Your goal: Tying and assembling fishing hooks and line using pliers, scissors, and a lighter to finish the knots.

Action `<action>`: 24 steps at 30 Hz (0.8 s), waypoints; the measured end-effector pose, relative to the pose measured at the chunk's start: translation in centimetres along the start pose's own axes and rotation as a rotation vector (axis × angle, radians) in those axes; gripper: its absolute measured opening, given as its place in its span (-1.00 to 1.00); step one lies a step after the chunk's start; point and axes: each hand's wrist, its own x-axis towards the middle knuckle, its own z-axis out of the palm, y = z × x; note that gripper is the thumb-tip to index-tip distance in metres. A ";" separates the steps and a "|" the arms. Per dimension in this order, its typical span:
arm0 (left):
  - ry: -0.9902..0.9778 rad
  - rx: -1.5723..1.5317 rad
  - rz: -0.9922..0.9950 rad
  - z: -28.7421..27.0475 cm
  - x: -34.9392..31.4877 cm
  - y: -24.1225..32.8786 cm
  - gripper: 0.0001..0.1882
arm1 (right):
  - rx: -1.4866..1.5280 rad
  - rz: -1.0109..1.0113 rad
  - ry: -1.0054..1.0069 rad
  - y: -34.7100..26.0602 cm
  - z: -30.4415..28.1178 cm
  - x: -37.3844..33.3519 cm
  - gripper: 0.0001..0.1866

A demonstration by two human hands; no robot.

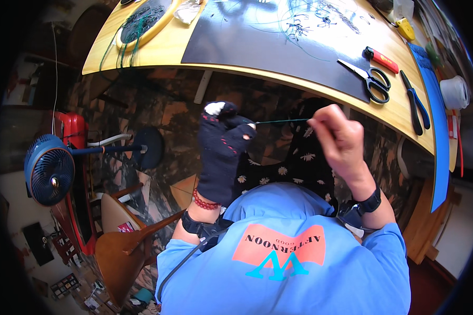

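Shirt print: black and teal lettering appeared upside down on a coral panel point(311, 239) across the light-blue shirt point(194, 283).
Lighter marking: a pale mark showed on the red plastic lighter point(382, 60), too small to read.
Thread: a thin dark-green thread point(283, 121) ran between the hands, off the near edge of the pale wooden table point(163, 52).
Thread's long axis: nearly level, left to right, its right end slightly higher.
Left hand: the left hand point(227, 122), in a black knitted glove, pinched the thread at its fingertips.
Right hand: the right hand point(340, 137), bare, gripped the other end between thumb and forefinger.
Spacing: both hands were apart.
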 end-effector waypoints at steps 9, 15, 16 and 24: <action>-0.004 0.006 0.045 -0.5 -0.3 0.4 -0.56 | -0.183 0.110 0.132 1.4 -1.2 -1.8 -0.91; -0.038 0.168 0.146 0.4 -0.7 0.6 -0.55 | -0.110 0.051 -0.005 -0.8 -0.1 -0.9 -0.75; -0.046 0.240 0.200 0.7 -1.0 0.7 -0.54 | -0.004 0.065 -0.026 -1.6 0.4 -0.8 -0.73; -0.068 0.178 0.143 1.5 -1.6 1.3 -0.57 | 0.466 0.348 -0.089 -2.0 4.7 -0.6 -0.87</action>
